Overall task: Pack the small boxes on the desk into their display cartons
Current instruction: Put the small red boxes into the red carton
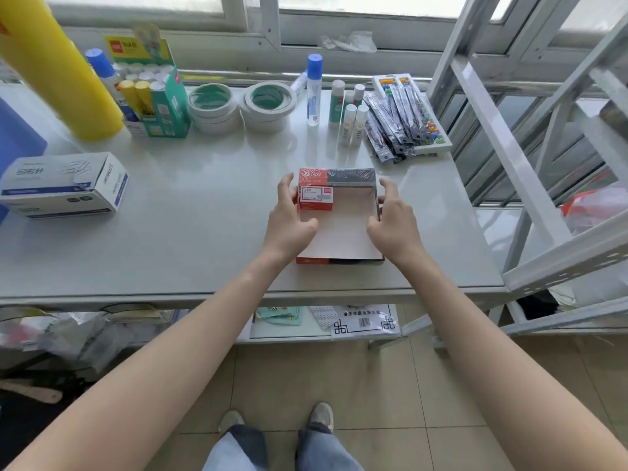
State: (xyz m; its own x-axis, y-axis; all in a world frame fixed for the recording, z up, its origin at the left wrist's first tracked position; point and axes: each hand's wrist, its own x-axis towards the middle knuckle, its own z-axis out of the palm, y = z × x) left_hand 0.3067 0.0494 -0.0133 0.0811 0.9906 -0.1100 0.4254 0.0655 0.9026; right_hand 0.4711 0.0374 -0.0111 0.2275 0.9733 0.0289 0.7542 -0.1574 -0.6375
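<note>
White desk (210, 212) by window. Our left hand (289, 220) at 9 o'clock, right hand (392, 226) at 3 o'clock of display carton (343, 232), fingers spread, loosely cupping its sides; small red box (316, 198) in 11 o'clock corner.

The left hand (289, 219) hides the display carton's (343, 229) left wall; the small box's (316, 197) print is unreadable.

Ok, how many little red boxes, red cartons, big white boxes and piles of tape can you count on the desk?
Small red box: 1
Red display carton: 1
Big white box: 1
Tape stacks: 2
Total: 5
</note>
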